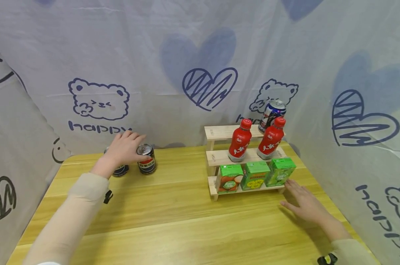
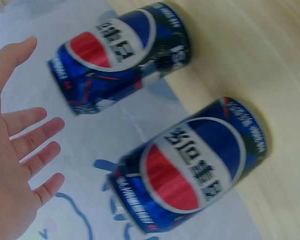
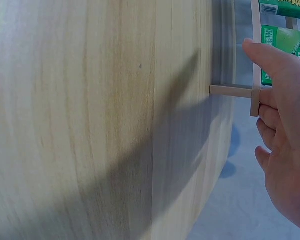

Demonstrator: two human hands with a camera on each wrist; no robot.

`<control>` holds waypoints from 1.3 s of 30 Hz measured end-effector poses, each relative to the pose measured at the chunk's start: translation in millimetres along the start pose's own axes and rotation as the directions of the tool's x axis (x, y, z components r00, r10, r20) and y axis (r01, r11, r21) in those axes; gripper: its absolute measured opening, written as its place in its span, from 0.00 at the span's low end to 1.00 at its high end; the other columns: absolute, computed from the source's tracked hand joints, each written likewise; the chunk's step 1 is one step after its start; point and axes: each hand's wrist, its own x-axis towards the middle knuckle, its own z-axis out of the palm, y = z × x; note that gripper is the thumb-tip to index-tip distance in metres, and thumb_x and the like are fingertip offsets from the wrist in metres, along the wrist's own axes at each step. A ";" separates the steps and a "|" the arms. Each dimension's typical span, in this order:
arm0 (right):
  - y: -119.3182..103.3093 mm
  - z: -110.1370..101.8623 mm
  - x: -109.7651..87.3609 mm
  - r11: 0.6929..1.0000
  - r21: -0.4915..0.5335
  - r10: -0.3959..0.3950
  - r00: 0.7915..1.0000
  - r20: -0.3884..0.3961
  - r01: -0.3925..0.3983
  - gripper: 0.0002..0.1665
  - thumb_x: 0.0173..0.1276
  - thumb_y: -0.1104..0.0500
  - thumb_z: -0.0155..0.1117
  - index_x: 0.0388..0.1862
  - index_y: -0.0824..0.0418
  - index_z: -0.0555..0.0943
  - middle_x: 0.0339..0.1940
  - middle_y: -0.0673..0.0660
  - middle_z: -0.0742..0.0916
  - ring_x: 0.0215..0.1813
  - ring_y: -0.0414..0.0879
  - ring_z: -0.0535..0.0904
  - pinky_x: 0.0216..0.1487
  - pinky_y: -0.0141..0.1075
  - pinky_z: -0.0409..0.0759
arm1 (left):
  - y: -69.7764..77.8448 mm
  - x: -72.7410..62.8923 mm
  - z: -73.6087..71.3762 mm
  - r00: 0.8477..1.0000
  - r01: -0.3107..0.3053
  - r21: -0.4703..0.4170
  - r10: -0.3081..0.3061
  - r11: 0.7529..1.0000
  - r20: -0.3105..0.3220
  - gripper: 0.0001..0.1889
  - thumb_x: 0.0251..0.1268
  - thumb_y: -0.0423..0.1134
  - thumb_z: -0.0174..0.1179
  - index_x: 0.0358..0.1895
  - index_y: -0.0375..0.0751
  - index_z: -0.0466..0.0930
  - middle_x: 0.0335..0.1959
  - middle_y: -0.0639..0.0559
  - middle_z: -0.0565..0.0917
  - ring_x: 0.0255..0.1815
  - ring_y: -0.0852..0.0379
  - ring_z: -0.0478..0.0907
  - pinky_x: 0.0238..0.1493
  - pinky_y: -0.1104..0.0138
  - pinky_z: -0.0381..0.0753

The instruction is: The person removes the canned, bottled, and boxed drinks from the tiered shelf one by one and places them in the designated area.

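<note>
My left hand [image 1: 123, 149] hovers with spread fingers over two dark blue cola cans at the table's back left. Its thumb lies in front of the right-hand can [image 1: 147, 166], while the hand partly hides the left-hand can [image 1: 121, 170]. The left wrist view shows a gap between the fingers and both cola cans [image 2: 190, 170]. At the right, my right hand [image 1: 302, 202] is beside the front corner of a three-step wooden rack [image 1: 216, 158], fingertips near the rightmost green drink carton [image 1: 281, 173]. Whether they touch the rack is hard to tell.
Another blue can [image 1: 273, 114] stands on the rack's top step. Two red bottles [image 1: 239, 141] occupy the middle step, and green cartons [image 1: 257, 175] line the lowest. A patterned cloth [image 1: 200, 55] hangs behind the wooden table [image 1: 173, 221] and along its sides.
</note>
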 end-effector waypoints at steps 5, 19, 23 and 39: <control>-0.1 -0.5 0.3 1.000 -0.010 -0.004 1.000 -0.007 0.004 0.48 0.68 0.40 0.60 0.72 0.73 0.61 0.75 0.73 0.62 0.74 0.70 0.57 0.73 0.60 0.53 | 9.4 0.7 -14.4 0.999 -0.022 0.001 0.022 1.000 -0.048 0.43 0.55 0.65 0.62 0.71 0.43 0.67 0.66 0.40 0.74 0.67 0.39 0.65 0.62 0.42 0.63; -1.8 -1.0 -0.4 1.000 0.001 -0.005 1.000 -0.009 0.005 0.48 0.68 0.40 0.60 0.72 0.72 0.61 0.75 0.73 0.62 0.74 0.70 0.57 0.74 0.60 0.52 | 47.7 12.2 -60.4 0.978 -0.104 0.035 0.108 0.994 -0.180 0.39 0.57 0.67 0.60 0.68 0.49 0.70 0.64 0.46 0.75 0.66 0.42 0.66 0.60 0.47 0.65; -2.2 -1.2 0.0 1.000 0.000 -0.009 1.000 -0.014 0.009 0.48 0.68 0.40 0.60 0.72 0.73 0.61 0.74 0.74 0.62 0.74 0.70 0.58 0.72 0.61 0.54 | 60.4 15.8 -74.8 0.970 -0.125 0.021 0.126 0.992 -0.206 0.38 0.58 0.67 0.59 0.68 0.50 0.71 0.65 0.47 0.75 0.66 0.44 0.65 0.61 0.47 0.65; -1.5 -2.3 -1.1 1.000 -0.001 -0.005 1.000 -0.005 0.005 0.48 0.68 0.40 0.60 0.72 0.73 0.62 0.74 0.74 0.62 0.74 0.70 0.58 0.71 0.62 0.55 | 107.5 41.7 -113.1 0.928 -0.196 -0.039 0.172 0.980 -0.332 0.36 0.61 0.68 0.56 0.67 0.53 0.71 0.65 0.49 0.75 0.68 0.46 0.65 0.64 0.48 0.63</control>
